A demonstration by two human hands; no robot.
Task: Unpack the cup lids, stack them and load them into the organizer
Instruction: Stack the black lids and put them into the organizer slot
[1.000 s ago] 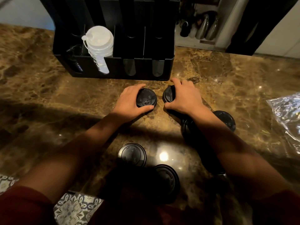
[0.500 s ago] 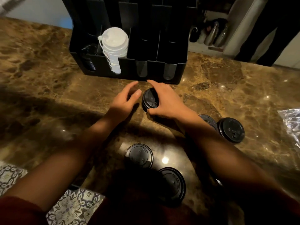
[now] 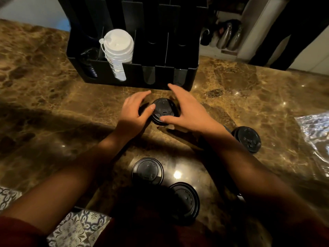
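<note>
A black organizer (image 3: 160,75) stands at the far edge of the brown marble counter (image 3: 44,97), divided by upright walls into slots with a narrow opening in the front of each. The second slot from the left holds a leaning stack of white lids (image 3: 118,50), its top lid facing up and toward the camera; the leftmost slot holds something dark and ribbed (image 3: 89,66) that is too dim to identify, and the two slots to the right show nothing that can be made out. Just in front of the organizer, near the middle of the counter, a short stack of black lids (image 3: 163,111) rests on the marble between the two hands. The left hand (image 3: 135,113) curves around the stack's left side, thumb tip touching the top lid's rim, fingers arched and spread loosely behind it. The right hand (image 3: 187,111) reaches over from the right with its thumb laid on the near edge of the top lid and its fingers extended toward the organizer; whether those fingers press the stack cannot be told. Neither hand is closed tight. Single black lids lie apart on the counter: one (image 3: 147,171) toward the near edge, another (image 3: 187,202) just beside it nearer still, and one (image 3: 248,139) to the right, partly behind the right forearm. A crumpled clear plastic bag (image 3: 315,138) lies at the right edge. The lids carry embossed lettering, too small and dark to read.
</note>
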